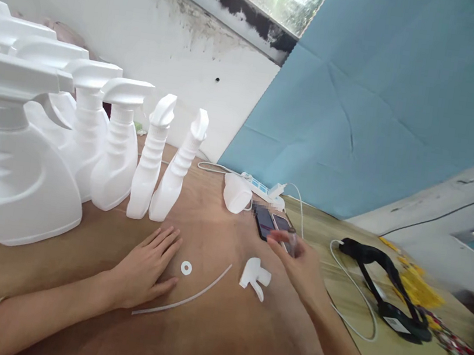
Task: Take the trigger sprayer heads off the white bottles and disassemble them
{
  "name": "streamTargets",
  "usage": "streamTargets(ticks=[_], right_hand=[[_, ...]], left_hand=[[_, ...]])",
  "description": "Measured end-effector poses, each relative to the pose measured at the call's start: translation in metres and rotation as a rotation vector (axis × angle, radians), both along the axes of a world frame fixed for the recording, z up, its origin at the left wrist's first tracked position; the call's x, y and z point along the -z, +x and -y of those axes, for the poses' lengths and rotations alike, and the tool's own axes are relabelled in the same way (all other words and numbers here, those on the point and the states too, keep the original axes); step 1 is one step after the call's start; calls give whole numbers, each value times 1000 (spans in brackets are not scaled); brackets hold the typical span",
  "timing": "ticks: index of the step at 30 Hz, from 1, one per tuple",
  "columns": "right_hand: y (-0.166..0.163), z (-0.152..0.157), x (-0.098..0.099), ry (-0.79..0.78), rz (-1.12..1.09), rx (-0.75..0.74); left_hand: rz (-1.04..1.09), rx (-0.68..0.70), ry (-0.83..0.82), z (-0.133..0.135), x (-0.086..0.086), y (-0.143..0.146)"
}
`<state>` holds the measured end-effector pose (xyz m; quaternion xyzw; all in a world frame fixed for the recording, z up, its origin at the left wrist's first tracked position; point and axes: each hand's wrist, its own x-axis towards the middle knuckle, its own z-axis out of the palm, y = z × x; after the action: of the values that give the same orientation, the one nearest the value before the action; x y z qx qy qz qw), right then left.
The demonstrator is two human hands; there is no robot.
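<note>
My left hand [147, 273] lies flat on the wooden table [195, 348], fingers stretched out and holding nothing. Just right of it are a small white ring-shaped washer [186, 268] and a thin, curved, translucent tube [198, 294]. A white trigger spray head [254, 278] rests on its side between the tube and my right arm. My right hand [301, 266] is raised beside two phones, with thumb and fingers pinched together. Something small and translucent seems to be at its fingertips, too blurred to name.
White spray bottles [115, 166] with trigger heads stand in rows at the left. Toward the back are a white plastic container [237, 195], a power strip [259, 188] with cables, and a dark phone [263, 222]. A black strap-like device [384, 286] lies at the right.
</note>
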<state>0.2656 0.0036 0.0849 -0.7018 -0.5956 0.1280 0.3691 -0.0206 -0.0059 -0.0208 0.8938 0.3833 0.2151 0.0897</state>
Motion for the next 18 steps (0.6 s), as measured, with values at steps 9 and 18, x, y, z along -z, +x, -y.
streamTargets(ticks=[9, 18], right_hand=[[-145, -48, -34, 321, -287, -380], [-169, -72, -32, 369, -473, -435]], left_hand=[[-4, -130, 112, 11, -20, 4], [-76, -107, 51, 11, -24, 5]])
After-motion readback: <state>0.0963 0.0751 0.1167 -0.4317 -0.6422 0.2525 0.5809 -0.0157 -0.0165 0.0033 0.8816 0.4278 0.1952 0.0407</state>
